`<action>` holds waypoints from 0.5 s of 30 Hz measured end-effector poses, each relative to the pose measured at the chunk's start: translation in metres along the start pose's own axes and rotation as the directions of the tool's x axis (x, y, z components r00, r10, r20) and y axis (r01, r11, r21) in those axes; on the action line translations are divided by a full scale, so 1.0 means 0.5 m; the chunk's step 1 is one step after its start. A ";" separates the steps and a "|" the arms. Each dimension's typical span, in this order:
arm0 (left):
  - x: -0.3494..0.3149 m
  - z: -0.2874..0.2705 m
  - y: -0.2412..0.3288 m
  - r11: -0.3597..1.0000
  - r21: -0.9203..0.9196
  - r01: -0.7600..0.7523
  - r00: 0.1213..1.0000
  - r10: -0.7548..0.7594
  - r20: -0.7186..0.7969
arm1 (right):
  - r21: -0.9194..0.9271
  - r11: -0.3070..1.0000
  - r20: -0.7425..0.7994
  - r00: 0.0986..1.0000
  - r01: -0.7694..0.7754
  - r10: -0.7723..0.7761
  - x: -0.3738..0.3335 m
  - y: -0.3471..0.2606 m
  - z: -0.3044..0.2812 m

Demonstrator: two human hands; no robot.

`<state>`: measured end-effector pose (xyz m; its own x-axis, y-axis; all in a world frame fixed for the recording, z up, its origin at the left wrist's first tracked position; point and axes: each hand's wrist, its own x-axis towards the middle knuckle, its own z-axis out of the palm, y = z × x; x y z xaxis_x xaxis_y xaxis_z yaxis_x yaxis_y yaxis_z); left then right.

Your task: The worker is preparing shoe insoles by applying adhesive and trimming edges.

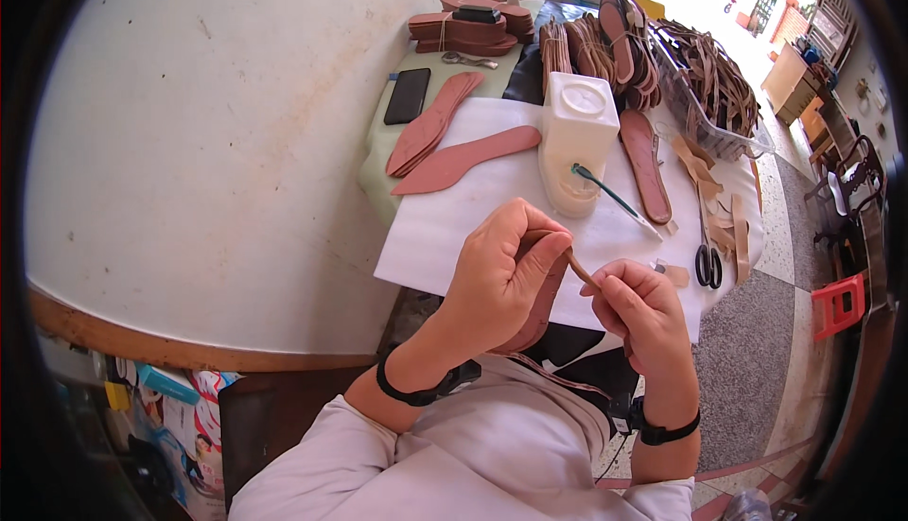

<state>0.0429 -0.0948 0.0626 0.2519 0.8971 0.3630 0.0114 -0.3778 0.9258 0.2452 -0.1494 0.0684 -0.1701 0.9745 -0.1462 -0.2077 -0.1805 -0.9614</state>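
- Left hand (499, 275): thumb and fingers pinch insole (545, 305) at far end, in front of shirt (511, 436).
- Right hand (645, 311): fingers pinch strip (582, 270), spanning both hands.
- Bottle (579, 129) beyond; brush (615, 199) leans from it.
- Scissors (707, 265) to right.

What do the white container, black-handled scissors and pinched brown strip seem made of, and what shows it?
White container: probably plastic, smooth with a soft sheen; its edges look rounded and moulded.
Scissors: blades seemingly metal, being thin and greyish; handles likely plastic, uniformly black.
Brown strip: perhaps leather or synthetic; it looks matte and thin, but shows too little to settle.
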 end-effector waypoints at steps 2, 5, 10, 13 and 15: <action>0.001 0.000 -0.004 1.000 -0.011 0.006 1.000 -0.006 -0.001 | 0.031 0.999 -0.004 1.000 -0.012 0.012 0.005 0.003 -0.003; 0.005 -0.003 -0.010 1.000 -0.001 0.005 1.000 -0.005 0.009 | 0.087 0.996 -0.032 0.999 -0.012 0.015 0.010 0.008 -0.011; 0.006 0.001 -0.011 1.000 -0.007 0.021 1.000 -0.021 0.023 | 0.174 0.985 -0.078 0.997 0.003 0.011 0.020 0.027 -0.016; 0.005 0.001 -0.016 0.999 -0.026 0.044 0.999 -0.043 0.026 | 0.160 0.987 -0.079 0.996 -0.020 0.033 0.020 0.030 -0.023; 0.006 0.003 -0.020 0.999 -0.029 0.042 0.999 -0.042 0.015 | 0.138 0.990 -0.091 0.996 -0.012 0.025 0.021 0.034 -0.033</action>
<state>0.0448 -0.0886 0.0542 0.2656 0.9086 0.3223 -0.0064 -0.3326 0.9430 0.2558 -0.1401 0.0466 -0.0868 0.9779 -0.1904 -0.3366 -0.2087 -0.9182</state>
